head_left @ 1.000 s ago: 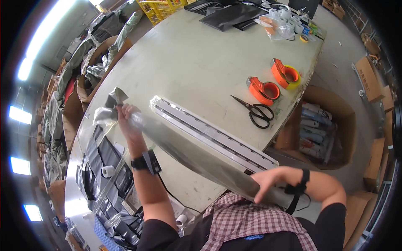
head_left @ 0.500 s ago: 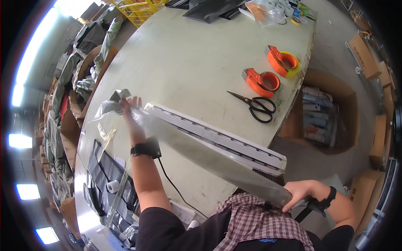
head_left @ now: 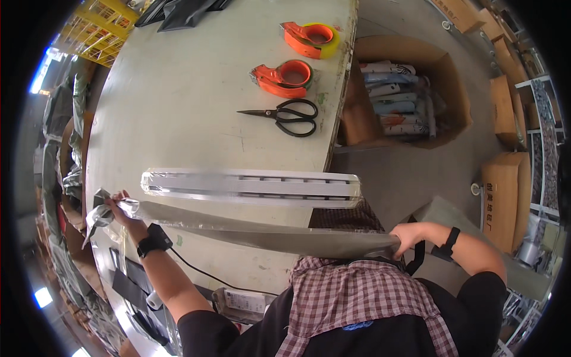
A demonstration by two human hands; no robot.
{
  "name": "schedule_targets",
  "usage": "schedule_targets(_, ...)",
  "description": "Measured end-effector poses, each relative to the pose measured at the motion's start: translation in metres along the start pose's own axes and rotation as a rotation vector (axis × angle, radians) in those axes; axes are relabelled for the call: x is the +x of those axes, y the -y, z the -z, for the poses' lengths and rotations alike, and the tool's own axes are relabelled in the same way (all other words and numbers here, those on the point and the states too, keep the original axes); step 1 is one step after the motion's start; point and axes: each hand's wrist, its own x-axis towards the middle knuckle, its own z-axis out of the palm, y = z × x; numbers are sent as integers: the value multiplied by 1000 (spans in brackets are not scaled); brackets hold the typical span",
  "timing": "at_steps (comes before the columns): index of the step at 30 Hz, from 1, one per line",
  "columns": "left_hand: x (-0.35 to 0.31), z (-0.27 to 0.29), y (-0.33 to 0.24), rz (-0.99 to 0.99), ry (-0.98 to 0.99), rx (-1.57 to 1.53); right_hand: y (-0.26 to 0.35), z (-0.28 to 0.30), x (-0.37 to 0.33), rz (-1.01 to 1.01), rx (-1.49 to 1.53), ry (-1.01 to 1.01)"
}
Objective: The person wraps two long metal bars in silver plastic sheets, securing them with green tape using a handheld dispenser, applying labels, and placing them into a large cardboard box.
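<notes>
Both grips loaded. Left grip [head_left: 121,212], a bare hand, is clenched on the bunched end of a long grey film sleeve [head_left: 267,233]; crumpled film sticks out past the fingers. Right grip [head_left: 408,237] is closed around the sleeve near its other end, thumb side toward the body. Between the hands the sleeve runs roughly crosswise, just in front of the checked apron [head_left: 357,291]; its left part is above the worktop [head_left: 178,119], its right part beyond the worktop's edge.

Parallel to it, on the far side: a long white slatted strip in clear wrap [head_left: 250,187], lying on the worktop with its right end overhanging the edge. Contact between strip and sleeve: cannot tell.

Farther off on the worktop: black-handled scissors [head_left: 272,113], blades pointing left, then two orange tape dispensers, one nearer [head_left: 275,78], one beyond it [head_left: 300,41]. Black sheets [head_left: 184,15] at the far end.

Right of the worktop: an open cardboard box [head_left: 455,101] containing wrapped rolls [head_left: 395,101]. Dark cable [head_left: 202,271] trails from the left wrist.
</notes>
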Motion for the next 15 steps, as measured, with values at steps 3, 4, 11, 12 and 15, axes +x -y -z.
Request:
schedule_targets(3,3,10,26,33,-164,166,-31,-21,0,170,-101,-171)
schedule_targets(4,-1,3,36,23,-140,235,-27,-21,-8,242,-152,-245)
schedule_targets(11,-6,32,89,170,-241,468,-32,35,1,120,-401,-849)
schedule_targets(12,-10,29,101,126,-373,636,-44,34,12,87,-434,-884)
schedule_targets(15,-9,29,101,372,-333,593,-43,37,12,68,-459,-903)
